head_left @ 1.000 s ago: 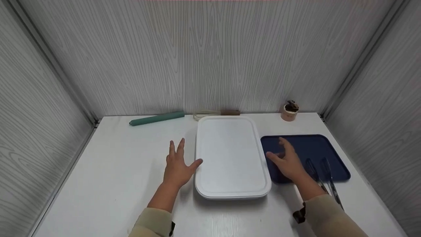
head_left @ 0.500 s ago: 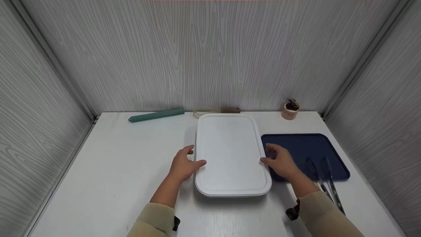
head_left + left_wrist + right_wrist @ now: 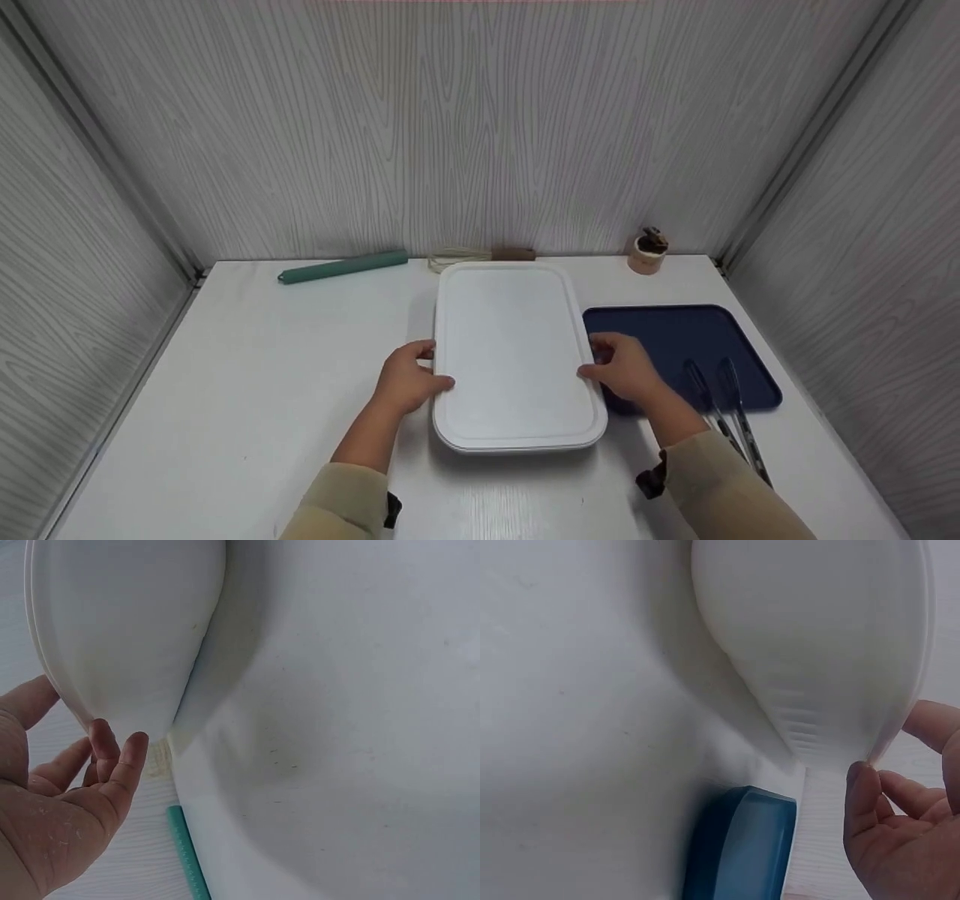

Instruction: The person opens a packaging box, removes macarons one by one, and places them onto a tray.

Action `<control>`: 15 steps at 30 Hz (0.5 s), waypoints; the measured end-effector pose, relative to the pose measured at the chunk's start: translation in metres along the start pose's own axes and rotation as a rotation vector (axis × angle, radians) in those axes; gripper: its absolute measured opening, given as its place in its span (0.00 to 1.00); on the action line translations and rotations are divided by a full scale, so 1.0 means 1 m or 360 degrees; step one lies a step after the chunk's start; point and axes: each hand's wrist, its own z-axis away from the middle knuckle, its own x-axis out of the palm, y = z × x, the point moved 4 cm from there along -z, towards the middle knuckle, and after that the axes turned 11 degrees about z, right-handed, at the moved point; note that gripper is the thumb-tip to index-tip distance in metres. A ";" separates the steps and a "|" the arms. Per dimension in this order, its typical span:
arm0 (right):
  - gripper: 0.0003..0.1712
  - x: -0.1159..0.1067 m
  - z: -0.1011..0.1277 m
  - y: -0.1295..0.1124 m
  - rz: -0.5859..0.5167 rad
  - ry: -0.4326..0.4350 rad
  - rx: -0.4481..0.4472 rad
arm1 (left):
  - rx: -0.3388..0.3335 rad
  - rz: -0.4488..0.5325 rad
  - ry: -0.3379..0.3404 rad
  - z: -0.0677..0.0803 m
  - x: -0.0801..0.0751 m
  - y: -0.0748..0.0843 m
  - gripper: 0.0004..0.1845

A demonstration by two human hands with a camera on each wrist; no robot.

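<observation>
A large white rectangular tray (image 3: 514, 352) lies flat in the middle of the white table (image 3: 262, 390); its edge shows a double rim (image 3: 45, 667). My left hand (image 3: 420, 371) holds the tray's left long side, thumb on top of the rim. In the left wrist view my left hand (image 3: 82, 757) has its fingertips curled at the rim's underside. My right hand (image 3: 604, 364) holds the right long side the same way. In the right wrist view my right hand (image 3: 900, 787) pinches the tray (image 3: 817, 630) at its rim.
A dark blue tray (image 3: 705, 337) lies just right of the white one, with metal tongs (image 3: 724, 405) across its near corner. Along the back wall lie a green roll (image 3: 343, 267), a whisk (image 3: 472, 257) and a small cup (image 3: 646, 253). Walls close in three sides.
Both hands moved inward from flat, spread positions beside the tray to its long sides, and their fingers curled round the rim. The tray itself has not visibly lifted.
</observation>
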 end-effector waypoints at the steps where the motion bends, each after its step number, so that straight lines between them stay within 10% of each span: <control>1: 0.36 0.000 0.000 -0.002 0.0019 0.0002 -0.0003 | -0.0006 -0.0008 0.0005 0.000 0.000 0.001 0.41; 15: 0.30 -0.001 0.000 -0.015 0.0097 0.0059 0.0051 | -0.0037 -0.0111 0.0046 0.001 0.001 0.010 0.41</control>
